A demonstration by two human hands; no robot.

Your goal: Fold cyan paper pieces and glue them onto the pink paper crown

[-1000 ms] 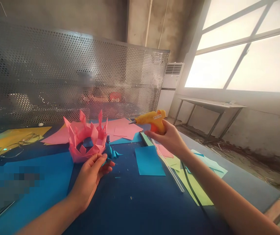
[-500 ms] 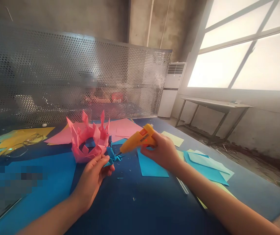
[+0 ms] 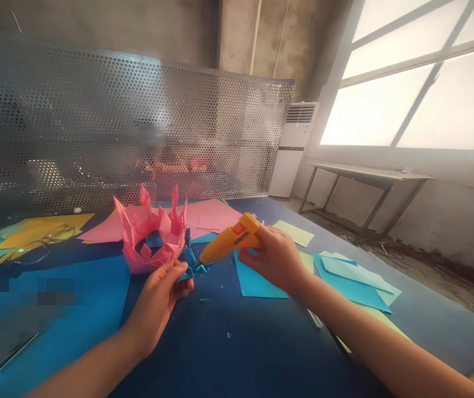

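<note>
My left hand [image 3: 163, 293] pinches a small folded blue paper piece [image 3: 189, 257] between thumb and fingers, just above the dark blue table. A yellow glue gun [image 3: 229, 241] is gripped in my right hand [image 3: 276, 257], tilted down to the left. Its nozzle meets the outer part of the blue paper piece; whether it touches is too small to tell. Right behind my left hand stands a pink folded-paper crown [image 3: 138, 261] with tall points. My fingers hide part of the blue piece.
Pink sheets [image 3: 216, 213] lie behind the crown. Blue and pale green papers [image 3: 353, 276] spread at the right, near a clear glue stick [image 3: 315, 319]. Eyeglasses [image 3: 50, 237] rest by yellow paper [image 3: 33, 232] at the left. A perforated metal screen [image 3: 220, 132] stands behind the table.
The glue gun's nozzle has shifted slightly down and left along the blue paper piece. My left hand keeps its hold, and the view has turned very slightly.
</note>
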